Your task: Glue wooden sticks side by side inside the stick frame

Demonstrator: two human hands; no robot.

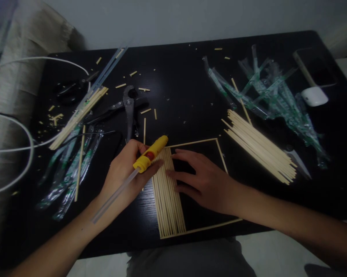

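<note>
My left hand [123, 169] is wrapped round a small yellow glue gun [159, 145], with a clear glue stick [115, 197] poking out of its back end toward my wrist. The gun's front lies over the top edge of a thin rectangular frame of wooden sticks [222, 154]. Side by side across the left part of that frame runs a row of round wooden sticks [169, 207]. Over the right edge of this row my right hand [198, 177] lies with fingers spread, fingertips at the sticks and holding nothing. The gun's nozzle tip is hard to make out.
Black-handled pliers [129, 104] and dark scissors [72, 86] lie at upper left, near glue sticks [107, 69] and a white cable [32, 146]. Loose sticks [260, 148], a blade [299, 163], torn wrappers [289, 96], a phone [317, 67] and a white case [314, 96] lie right.
</note>
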